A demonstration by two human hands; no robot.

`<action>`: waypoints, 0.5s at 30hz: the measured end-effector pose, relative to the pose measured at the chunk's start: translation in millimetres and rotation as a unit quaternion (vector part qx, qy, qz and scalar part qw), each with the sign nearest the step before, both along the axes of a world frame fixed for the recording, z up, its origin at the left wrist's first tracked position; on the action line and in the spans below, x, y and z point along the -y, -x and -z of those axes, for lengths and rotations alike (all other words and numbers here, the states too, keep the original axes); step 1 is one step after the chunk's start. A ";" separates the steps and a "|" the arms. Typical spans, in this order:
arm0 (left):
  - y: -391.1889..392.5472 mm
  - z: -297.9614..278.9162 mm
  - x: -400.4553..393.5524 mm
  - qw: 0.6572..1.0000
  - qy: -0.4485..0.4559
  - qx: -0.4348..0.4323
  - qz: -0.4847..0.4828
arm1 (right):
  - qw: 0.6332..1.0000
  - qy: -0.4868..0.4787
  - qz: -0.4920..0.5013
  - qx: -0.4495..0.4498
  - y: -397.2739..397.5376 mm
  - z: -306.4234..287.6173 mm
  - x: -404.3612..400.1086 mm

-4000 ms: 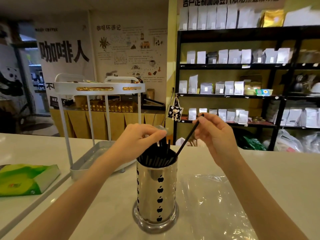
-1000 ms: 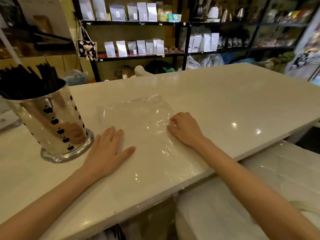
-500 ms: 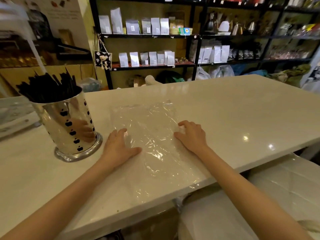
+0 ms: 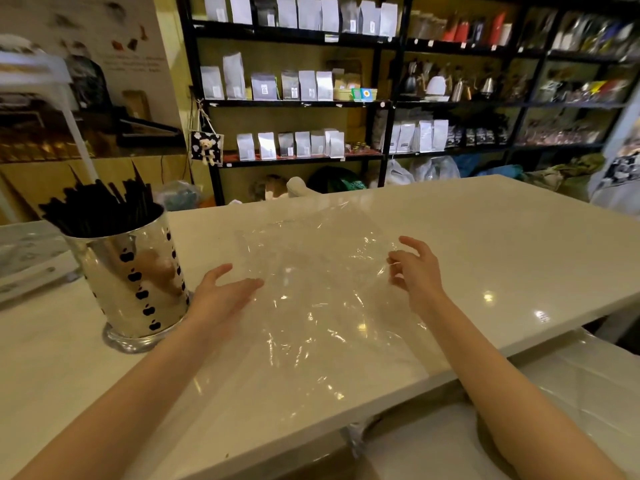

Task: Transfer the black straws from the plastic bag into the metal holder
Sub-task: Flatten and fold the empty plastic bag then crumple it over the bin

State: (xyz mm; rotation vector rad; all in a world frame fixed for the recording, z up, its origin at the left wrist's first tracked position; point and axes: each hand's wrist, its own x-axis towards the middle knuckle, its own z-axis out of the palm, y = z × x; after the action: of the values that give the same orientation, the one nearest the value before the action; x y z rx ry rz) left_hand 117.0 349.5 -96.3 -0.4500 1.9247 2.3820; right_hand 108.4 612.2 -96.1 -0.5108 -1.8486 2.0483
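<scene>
**Head view: empty bag between the hands, straws standing in the holder**

Head view. We see the crumpled clear plastic bag (image 4: 318, 289) lying flat on the pale glossy countertop (image 4: 485, 237), its long axis running from the near counter edge toward the far side. No straws are visible inside it. The thin black straws (image 4: 100, 206) stand bunched and upright in the shiny cylindrical metal holder with black apple-shaped cut-outs (image 4: 135, 282), which sits at the left of the counter, just beside the bag's left edge.

The left hand (image 4: 225, 296) lies at the bag's left margin, fingers extended and loose, touching or nearly touching the film; we cannot tell whether it pins the plastic. The right hand (image 4: 415, 271) is at the bag's right margin, with fingers spread and slightly curled; thumb and forefinger appear to pinch a fold of film, though the transparent material leaves this uncertain.

The relation that governs the next move: the bag lies directly between the two hands, while the holder lies to the left, so the left hand is the nearer one to it. We judge the transfer essentially complete, with only the handling of the emptied bag left. Black shelving with pale pouches (image 4: 294, 88) fills the far background.
</scene>
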 end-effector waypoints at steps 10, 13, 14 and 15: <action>15.3 -22.3 -15.5 0.984 -0.033 -0.056 0.163 | 0.996 -0.038 -0.031 -0.069 -24.1 -18.9 -32.9; 17.5 -32.5 -12.1 0.981 0.015 -0.095 0.171 | 0.994 -0.056 -0.049 -0.079 -35.3 -22.9 -46.3; 16.4 -36.1 -11.0 0.978 0.044 -0.107 0.176 | 0.993 -0.064 -0.054 -0.080 -39.1 -25.0 -50.4; 14.3 -39.7 -10.5 0.974 0.077 -0.122 0.177 | 0.992 -0.074 -0.057 -0.082 -42.5 -27.7 -53.7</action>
State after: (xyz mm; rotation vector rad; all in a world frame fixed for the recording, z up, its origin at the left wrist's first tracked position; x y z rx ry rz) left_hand 102.7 360.0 -56.7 0.1820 2.0820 2.1494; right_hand 150.9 666.0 -68.4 -0.1961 -1.9503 1.9398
